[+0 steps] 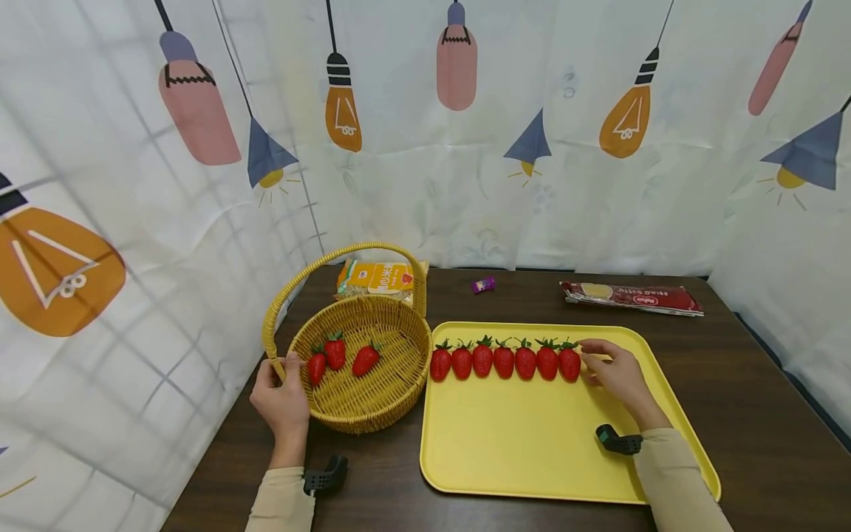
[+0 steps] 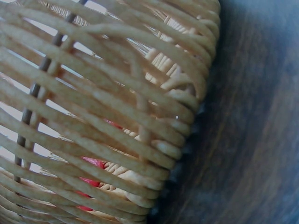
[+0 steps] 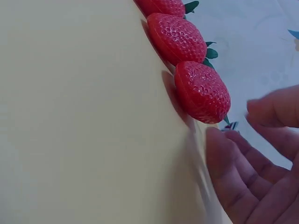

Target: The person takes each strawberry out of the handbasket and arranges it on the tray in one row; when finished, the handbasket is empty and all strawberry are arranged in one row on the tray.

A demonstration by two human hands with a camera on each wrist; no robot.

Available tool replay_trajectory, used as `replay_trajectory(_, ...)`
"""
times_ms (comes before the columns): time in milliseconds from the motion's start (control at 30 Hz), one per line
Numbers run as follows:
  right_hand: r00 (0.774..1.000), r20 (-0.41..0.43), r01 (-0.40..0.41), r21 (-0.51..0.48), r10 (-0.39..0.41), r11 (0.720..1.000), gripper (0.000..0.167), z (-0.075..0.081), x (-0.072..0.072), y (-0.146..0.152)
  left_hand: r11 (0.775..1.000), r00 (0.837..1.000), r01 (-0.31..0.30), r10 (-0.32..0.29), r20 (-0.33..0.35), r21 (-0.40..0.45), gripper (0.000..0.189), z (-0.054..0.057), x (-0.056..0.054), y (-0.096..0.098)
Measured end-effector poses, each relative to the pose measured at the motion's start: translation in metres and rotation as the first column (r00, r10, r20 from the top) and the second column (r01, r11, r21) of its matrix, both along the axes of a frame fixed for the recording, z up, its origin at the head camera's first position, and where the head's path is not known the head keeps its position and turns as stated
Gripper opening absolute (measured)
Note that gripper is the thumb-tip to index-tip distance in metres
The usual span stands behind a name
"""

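Note:
A yellow wicker basket [image 1: 372,421] stands at the left with three strawberries [image 1: 366,360] inside. My left hand [image 1: 284,399] grips it at the left, where the handle meets the rim. The left wrist view is filled by the basket's woven side [image 2: 93,107], red showing through the gaps. Several strawberries [image 1: 504,362] lie in a row, leaves away from me, along the far side of a yellow tray [image 1: 518,443]. At the row's right end, my right hand [image 1: 614,373] is beside the last strawberry [image 3: 203,92], its thumb and fingers apart with nothing between them.
Behind the basket lies an orange and clear snack bag [image 1: 382,277]. A small purple packet [image 1: 483,285] and a long red package [image 1: 631,298] lie beyond the tray on the dark wooden table [image 1: 764,414]. A patterned curtain [image 1: 425,192] hangs along the back and sides.

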State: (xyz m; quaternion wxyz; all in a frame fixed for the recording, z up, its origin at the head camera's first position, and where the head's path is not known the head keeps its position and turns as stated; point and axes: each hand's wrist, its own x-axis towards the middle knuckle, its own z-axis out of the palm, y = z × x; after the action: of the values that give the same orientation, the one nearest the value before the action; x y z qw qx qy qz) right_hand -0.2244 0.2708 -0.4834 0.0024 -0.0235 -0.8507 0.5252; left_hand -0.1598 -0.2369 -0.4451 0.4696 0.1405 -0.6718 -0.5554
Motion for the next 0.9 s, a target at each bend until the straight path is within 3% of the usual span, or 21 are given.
replay_trajectory(167,0.993,-0.093,0.082,0.045,-0.078,0.996,0.039,0.005,-0.001,-0.002,1.0,1.0,0.004,-0.004,0.004,0.004,0.03,0.001,-0.001,0.001)
replay_trajectory(333,0.99,-0.123,0.065,0.023,-0.062,0.998,0.038,0.014,0.0,-0.018,1.0,1.0,-0.004,0.004,0.009,0.0,0.029,0.0,-0.003,0.001)
replay_trajectory(600,0.983,-0.16,-0.096,-0.04,0.089,0.995,0.034,0.036,0.001,-0.072,1.0,1.0,-0.022,0.022,0.01,0.002,0.024,-0.023,-0.016,-0.014)
replay_trajectory(767,0.966,-0.16,-0.217,-0.061,0.205,0.974,0.028,0.051,-0.001,-0.113,1.0,1.0,-0.025,0.025,0.011,0.006,0.025,-0.026,-0.017,-0.016)
replay_trajectory(900,0.936,-0.168,-0.325,-0.073,0.31,0.943,0.024,0.07,0.007,-0.153,1.0,1.0,-0.023,0.023,0.009,0.006,0.025,-0.027,-0.016,-0.015)
